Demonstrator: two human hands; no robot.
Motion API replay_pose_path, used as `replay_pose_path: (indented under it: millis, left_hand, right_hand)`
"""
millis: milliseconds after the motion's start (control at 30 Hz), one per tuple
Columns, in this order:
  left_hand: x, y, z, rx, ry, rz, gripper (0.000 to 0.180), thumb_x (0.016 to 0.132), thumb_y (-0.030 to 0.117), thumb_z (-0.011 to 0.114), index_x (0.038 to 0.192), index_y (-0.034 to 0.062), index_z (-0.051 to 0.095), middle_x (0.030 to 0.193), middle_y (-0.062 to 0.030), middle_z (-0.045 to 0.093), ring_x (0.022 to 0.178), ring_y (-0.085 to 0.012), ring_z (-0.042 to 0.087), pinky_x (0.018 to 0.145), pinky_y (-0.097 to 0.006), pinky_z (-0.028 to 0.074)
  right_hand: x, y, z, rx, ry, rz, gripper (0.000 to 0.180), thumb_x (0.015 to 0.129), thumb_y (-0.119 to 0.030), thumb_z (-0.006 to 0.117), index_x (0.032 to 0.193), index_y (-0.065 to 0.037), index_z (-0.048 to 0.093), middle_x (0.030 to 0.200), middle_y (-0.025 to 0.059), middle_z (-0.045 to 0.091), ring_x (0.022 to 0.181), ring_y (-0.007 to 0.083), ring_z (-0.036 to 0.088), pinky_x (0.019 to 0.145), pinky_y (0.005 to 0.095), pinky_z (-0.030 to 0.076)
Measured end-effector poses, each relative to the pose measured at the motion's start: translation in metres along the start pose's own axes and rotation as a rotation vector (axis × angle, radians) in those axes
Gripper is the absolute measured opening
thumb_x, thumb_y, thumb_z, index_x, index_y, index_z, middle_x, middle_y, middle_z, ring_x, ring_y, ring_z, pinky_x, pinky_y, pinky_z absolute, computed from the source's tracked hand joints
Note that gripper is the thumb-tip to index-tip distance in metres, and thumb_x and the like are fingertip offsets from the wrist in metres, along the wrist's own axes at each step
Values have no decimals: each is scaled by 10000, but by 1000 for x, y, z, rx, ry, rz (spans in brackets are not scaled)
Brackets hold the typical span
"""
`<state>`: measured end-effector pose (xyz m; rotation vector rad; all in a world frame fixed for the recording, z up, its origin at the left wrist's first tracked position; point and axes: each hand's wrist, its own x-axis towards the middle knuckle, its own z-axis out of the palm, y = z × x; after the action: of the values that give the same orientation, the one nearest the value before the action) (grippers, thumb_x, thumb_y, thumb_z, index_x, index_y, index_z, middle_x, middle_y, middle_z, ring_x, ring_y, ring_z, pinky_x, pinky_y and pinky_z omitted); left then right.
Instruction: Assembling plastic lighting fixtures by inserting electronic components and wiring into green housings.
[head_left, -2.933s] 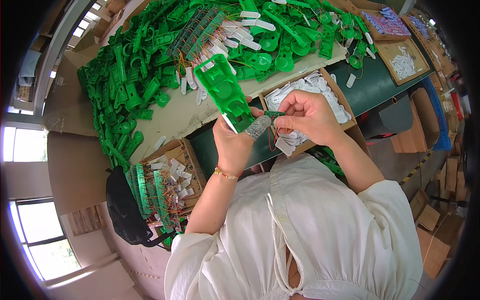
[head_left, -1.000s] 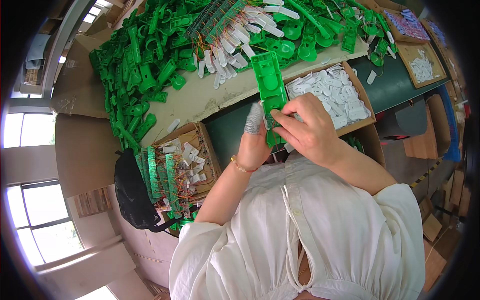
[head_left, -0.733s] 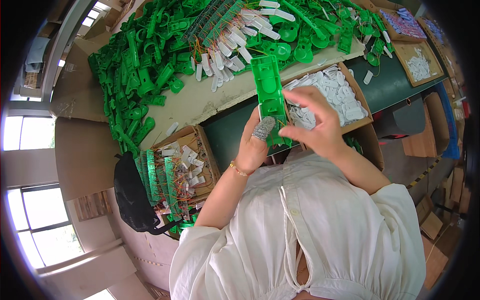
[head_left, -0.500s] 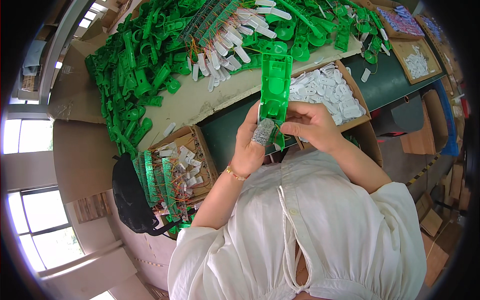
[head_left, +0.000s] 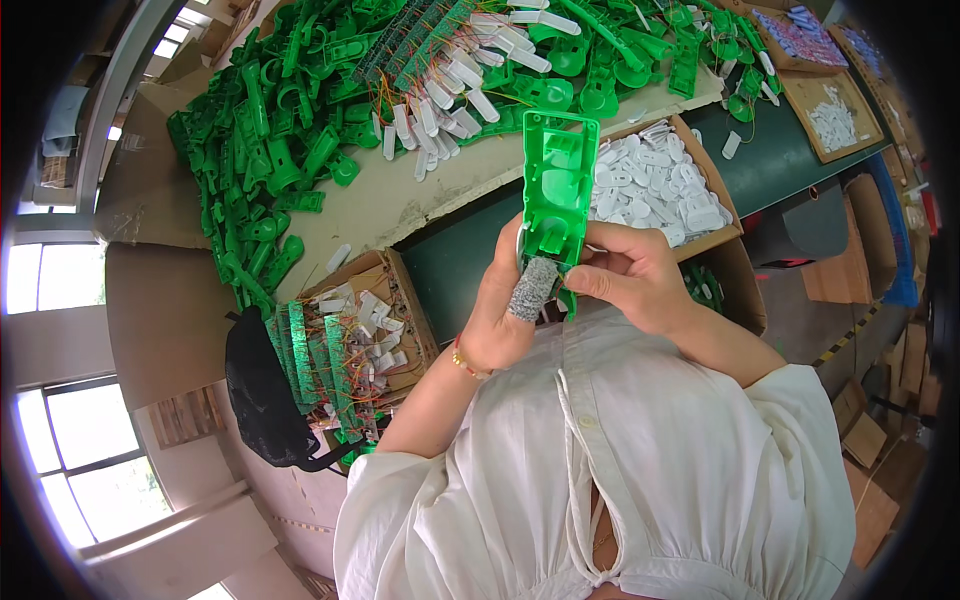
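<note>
My left hand (head_left: 497,312) is closed round the lower left side of a long green plastic housing (head_left: 558,185), its hollow, ribbed inside turned up toward me. A grey knitted finger wrap (head_left: 535,290) covers a digit of this hand and lies across the housing's near end. From the other side my right hand (head_left: 640,280) grips the lower right edge, its thumb pressed close to the wrap. Whatever lies between the thumb and the wrap is too small to make out. A sliver of a white part shows along the housing's left edge, by my left fingers.
Green plastic housings (head_left: 285,150) are heaped across the table, with circuit boards and wired white pieces (head_left: 465,75) on top. A carton (head_left: 735,200) of white plastic parts stands beyond my right hand. Another box (head_left: 410,300) holds boards and white pieces, beside a black mesh bag (head_left: 262,390).
The green housing has tilted, its far end coming lower and slightly to the right. Both hands keep their grip, shifting slightly down and right.
</note>
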<state>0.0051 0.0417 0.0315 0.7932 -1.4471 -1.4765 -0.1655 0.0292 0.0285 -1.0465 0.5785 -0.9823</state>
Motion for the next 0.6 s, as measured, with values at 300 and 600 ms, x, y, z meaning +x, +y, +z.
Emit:
replay_pose_path:
  millis: [300, 600]
  left_hand:
    - [-1, -18, 2, 35, 70, 164, 458, 872, 140, 429, 1295, 22, 301, 1128, -92, 496, 1013, -165, 505, 872, -306, 411]
    - [-3, -17, 2, 60, -11, 45, 633, 833, 222, 436, 1367, -17, 196, 1303, -146, 382, 1181, -223, 402, 996, -340, 293]
  right_hand:
    - [-6, 11, 11, -98, 99, -64, 321, 854, -97, 571, 1145, 21, 507, 826, 21, 560, 640, 47, 531, 487, 198, 462]
    - [4, 12, 0, -188, 69, -159, 287, 806, -114, 580, 1062, 5, 525, 807, 28, 554, 631, 54, 526, 472, 200, 466]
